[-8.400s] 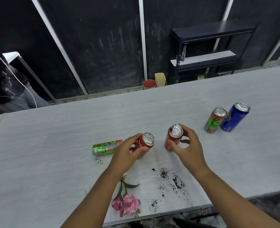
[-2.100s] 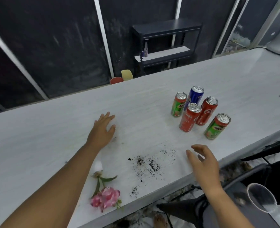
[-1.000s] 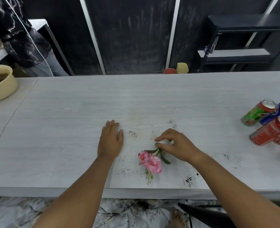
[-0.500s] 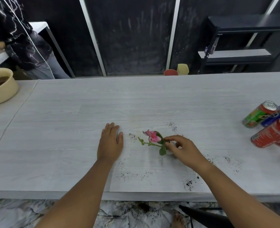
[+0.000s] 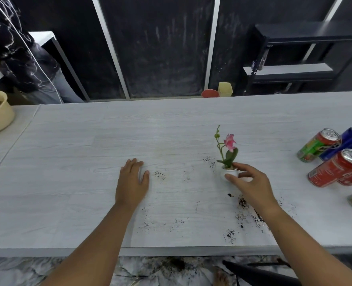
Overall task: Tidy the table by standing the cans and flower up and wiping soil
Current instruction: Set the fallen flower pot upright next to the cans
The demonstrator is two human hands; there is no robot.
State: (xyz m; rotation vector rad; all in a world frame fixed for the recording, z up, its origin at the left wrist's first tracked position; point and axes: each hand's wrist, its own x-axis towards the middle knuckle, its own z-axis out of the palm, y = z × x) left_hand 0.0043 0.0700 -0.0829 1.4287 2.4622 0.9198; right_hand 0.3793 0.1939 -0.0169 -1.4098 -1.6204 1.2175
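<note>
2 hands work mid-table: the left hand (image 5: 132, 183) lies flat, fingers spread, while the right hand (image 5: 251, 184) pinches the upright flower (image 5: 228, 155) by its pot. Letting go abruptly could topple it into soil (image 5: 243, 203) near the front edge.

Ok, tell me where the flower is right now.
In the head view the flower stands upright in its small white pot right of centre on the table, gripped by the right hand, with the cans further right.

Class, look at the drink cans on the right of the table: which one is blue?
The blue can at the far right edge, standing behind the green can and the red can; it alone is blue.
</note>
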